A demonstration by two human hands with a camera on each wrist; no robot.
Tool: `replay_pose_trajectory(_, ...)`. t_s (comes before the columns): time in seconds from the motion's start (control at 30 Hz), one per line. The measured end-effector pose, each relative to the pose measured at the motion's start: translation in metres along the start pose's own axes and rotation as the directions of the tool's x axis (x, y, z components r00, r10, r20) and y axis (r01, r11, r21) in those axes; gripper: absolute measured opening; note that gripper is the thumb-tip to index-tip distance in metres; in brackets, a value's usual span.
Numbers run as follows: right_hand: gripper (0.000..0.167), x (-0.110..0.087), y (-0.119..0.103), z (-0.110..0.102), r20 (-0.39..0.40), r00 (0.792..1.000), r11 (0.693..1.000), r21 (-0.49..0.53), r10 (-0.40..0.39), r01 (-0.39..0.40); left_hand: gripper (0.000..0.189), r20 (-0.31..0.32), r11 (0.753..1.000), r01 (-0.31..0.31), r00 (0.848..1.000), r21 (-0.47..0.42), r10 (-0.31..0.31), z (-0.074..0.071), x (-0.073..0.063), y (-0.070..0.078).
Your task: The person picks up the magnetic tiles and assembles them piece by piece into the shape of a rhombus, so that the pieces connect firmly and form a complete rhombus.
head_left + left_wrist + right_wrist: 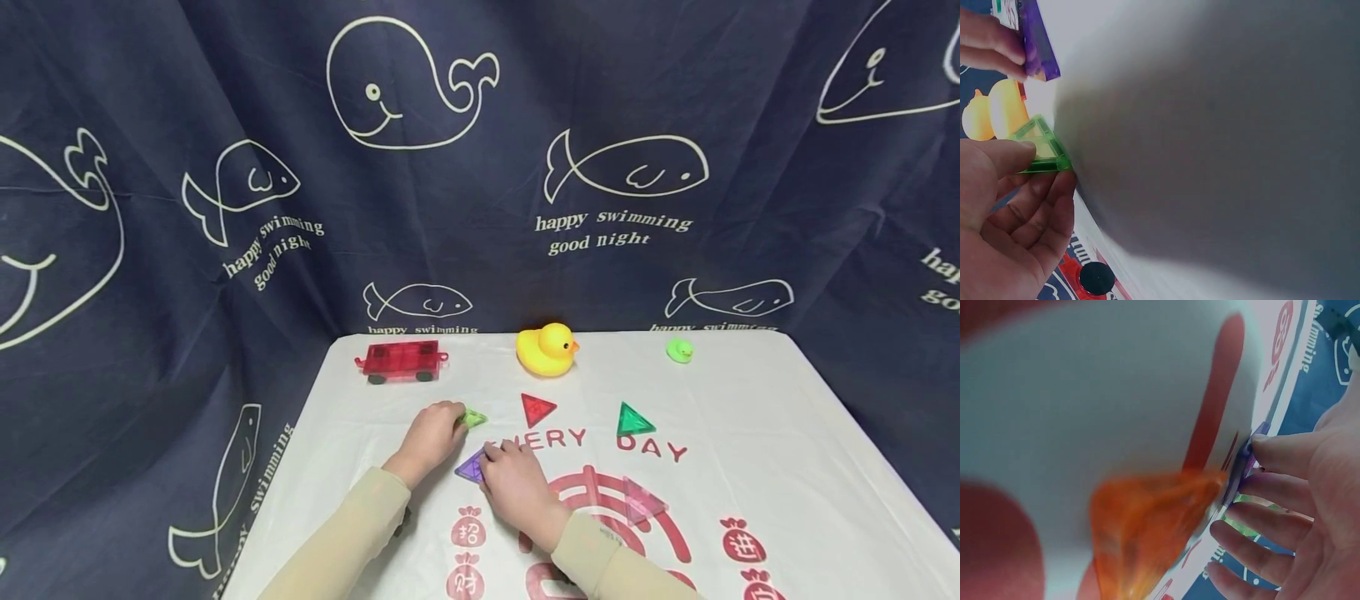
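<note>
My left hand [432, 437] pinches a light green triangular magnetic tile [472, 417] between thumb and fingers; in the left wrist view the thumb lies over the translucent tile [1042, 147]. Beside it, my right hand [521, 490] holds a purple triangular magnetic tile [470, 467] by its right part, with thumb and fingertips at the tile [1249, 456] in the right wrist view. An orange translucent tile [1154, 525] lies close by the right hand; in the head view the hand mostly hides it. A red triangular tile [537, 409] lies just beyond the hands.
A green triangle [634, 419] and a pink triangle [642, 502] lie to the right. Along the back edge stand a red wheeled car base [402, 361], a yellow duck [547, 350] and a small green duck [679, 351]. A dark curtain [480, 208] hangs behind the white-covered table [787, 433].
</note>
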State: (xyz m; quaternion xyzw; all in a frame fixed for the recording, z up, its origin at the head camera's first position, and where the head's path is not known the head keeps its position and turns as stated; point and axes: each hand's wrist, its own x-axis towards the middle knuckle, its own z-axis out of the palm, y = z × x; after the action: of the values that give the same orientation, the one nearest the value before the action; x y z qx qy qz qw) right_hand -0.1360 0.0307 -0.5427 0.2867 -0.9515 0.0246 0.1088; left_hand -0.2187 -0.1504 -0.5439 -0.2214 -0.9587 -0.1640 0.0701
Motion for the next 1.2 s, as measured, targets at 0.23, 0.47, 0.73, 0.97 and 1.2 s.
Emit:
replay_pose_trajectory(0.23, 0.026, 0.008, 0.012, -0.001, -0.002, 1.0, 0.999, 0.048, -0.014, 0.014, 0.009, -0.033, 1.0, 0.003, 0.999, 0.017, -0.003, 0.002, -0.006, 0.005)
replay_pose_trajectory(0.47, 0.02, 0.018, 0.017, 0.002, 0.011, 0.999, 0.994, 0.1, -0.041, 0.04, 0.007, -0.033, 0.999, 0.032, 0.999, 0.017, -0.031, 0.004, -0.01, 0.008)
replay_pose_trajectory(0.73, 0.006, 0.026, 0.028, 0.003, -0.049, 0.997, 0.981, 0.179, -0.06, 0.068, 0.006, -0.038, 0.999, 0.046, 0.998, -0.017, -0.046, 0.004, -0.009, 0.013)
replay_pose_trajectory(0.97, 0.006, 0.032, 0.034, 0.0, -0.045, 0.997, 0.974, 0.211, -0.069, 0.077, 0.007, -0.044, 0.998, 0.054, 0.998, -0.011, -0.054, 0.006, -0.009, 0.018)
replay_pose_trajectory(1.2, 0.008, 0.039, 0.035, 0.001, -0.009, 0.998, 0.972, 0.229, -0.061, 0.062, 0.013, -0.072, 0.999, 0.044, 0.996, 0.003, -0.044, 0.01, -0.013, 0.017)
